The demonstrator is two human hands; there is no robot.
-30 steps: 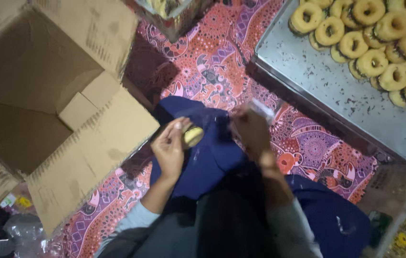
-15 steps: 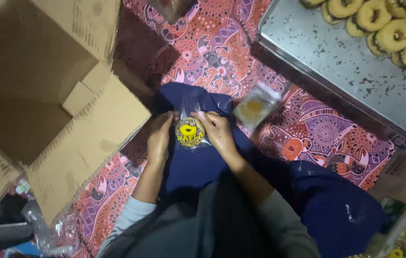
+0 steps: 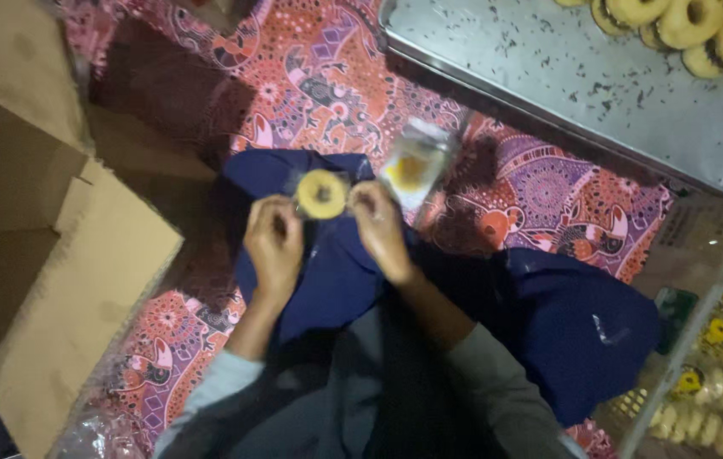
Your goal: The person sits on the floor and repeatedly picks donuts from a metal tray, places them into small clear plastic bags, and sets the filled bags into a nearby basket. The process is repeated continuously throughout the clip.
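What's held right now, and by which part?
A ring-shaped pastry in a clear wrapper, pinched at its two side edges: left hand on the left edge, right hand on the right.

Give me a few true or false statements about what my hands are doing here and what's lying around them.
1. Both hands, left hand and right hand, hold one ring-shaped pastry between them. True.
2. The metal tray is completely filled with pastries. False: only its far corner holds ring pastries; most of it is bare.
3. An open cardboard box lies on the left. True.
4. The hands work over a white towel. False: they are above dark blue cloth on a red patterned mat.
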